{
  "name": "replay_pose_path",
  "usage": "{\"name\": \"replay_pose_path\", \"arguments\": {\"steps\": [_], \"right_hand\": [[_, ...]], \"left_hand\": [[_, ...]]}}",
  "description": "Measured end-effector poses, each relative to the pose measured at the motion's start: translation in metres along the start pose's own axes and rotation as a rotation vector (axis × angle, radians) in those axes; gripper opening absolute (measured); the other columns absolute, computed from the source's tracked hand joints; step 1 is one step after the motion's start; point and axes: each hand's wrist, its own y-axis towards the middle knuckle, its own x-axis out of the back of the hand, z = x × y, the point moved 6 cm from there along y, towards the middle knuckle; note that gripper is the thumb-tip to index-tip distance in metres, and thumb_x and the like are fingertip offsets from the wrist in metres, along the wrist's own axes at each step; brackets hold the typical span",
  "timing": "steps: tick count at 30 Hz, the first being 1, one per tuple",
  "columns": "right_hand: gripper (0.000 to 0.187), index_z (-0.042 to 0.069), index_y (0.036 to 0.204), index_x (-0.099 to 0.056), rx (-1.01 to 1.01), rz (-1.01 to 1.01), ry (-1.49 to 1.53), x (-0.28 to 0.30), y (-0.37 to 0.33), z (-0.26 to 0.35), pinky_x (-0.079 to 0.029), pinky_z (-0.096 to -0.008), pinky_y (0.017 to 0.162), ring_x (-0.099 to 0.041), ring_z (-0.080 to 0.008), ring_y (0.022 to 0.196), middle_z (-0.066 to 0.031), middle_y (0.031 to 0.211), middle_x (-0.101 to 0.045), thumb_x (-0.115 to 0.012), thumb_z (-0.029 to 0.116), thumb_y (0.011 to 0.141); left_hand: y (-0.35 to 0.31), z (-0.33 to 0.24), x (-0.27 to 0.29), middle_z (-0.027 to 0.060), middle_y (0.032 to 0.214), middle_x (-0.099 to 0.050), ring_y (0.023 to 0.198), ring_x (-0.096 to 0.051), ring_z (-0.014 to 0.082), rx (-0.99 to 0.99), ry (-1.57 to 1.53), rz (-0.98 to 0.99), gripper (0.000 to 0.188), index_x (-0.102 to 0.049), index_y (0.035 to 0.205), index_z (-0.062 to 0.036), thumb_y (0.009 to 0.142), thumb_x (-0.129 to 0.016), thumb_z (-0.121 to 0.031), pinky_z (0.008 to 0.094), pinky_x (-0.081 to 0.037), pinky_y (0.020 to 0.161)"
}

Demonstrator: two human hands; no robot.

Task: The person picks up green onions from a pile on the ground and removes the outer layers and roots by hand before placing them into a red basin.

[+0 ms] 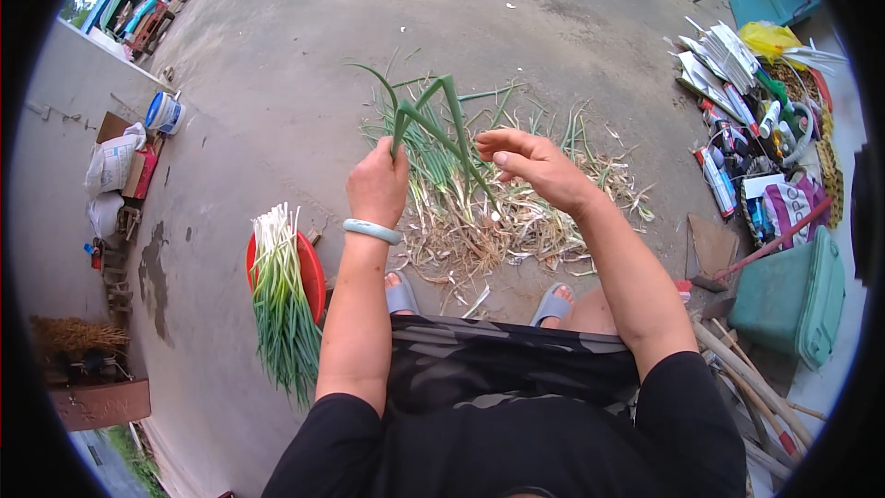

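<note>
My left hand, with a pale bangle on its wrist, is closed round a green onion. Its long green leaves rise above the fist and bend over to the right. Just right of those leaves hangs my right hand, fingers apart and curved, with nothing visible in it. Below both hands a heap of untrimmed green onions lies on the ground, mixed with dry peelings and roots. To the left, a bundle of cleaned green onions rests across a red basin, white ends pointing away.
At the right stand a teal lidded bin, a dustpan and a pile of bottles and bags. Wooden poles lie near my right elbow. A white-and-blue bucket and sacks line the left wall.
</note>
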Motion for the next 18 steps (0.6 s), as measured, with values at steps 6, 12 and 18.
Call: {"name": "replay_pose_path", "arguments": {"steps": [6,12,18], "right_hand": [[0.039,0.001,0.116,-0.051,0.058,-0.009,0.048,-0.001,-0.004,0.008,-0.043,-0.0278,0.081,-0.052,-0.0149,0.101,-0.0077,0.107,-0.057,-0.058,0.021,0.083],[0.033,0.004,0.102,-0.061,0.104,-0.155,0.066,0.004,-0.011,0.005,-0.042,-0.0273,0.075,-0.053,-0.0114,0.084,-0.0034,0.09,-0.06,-0.066,0.026,0.077],[0.02,0.001,0.081,-0.061,-0.11,-0.13,-0.378,0.037,-0.023,-0.019,-0.042,-0.0258,0.059,-0.051,-0.0087,0.065,-0.0032,0.073,-0.058,-0.061,0.021,0.08]], "left_hand": [[-0.003,-0.015,-0.012,0.0105,0.08,-0.06,0.07,-0.058,0.0317,-0.106,0.044,0.006,0.014,-0.057,0.093,-0.0104,0.082,-0.051,-0.018,0.0415,-0.047,0.06],[-0.004,-0.022,-0.009,0.0091,0.086,-0.059,0.071,-0.058,0.0315,-0.099,0.131,0.034,0.018,-0.058,0.097,-0.0117,0.08,-0.054,-0.015,0.0393,-0.048,0.063],[0.007,-0.002,0.018,0.0118,0.097,-0.057,0.083,-0.057,0.0294,-0.051,-0.034,-0.186,0.022,-0.061,0.098,-0.0059,0.078,-0.053,-0.002,0.035,-0.046,0.072]]}}
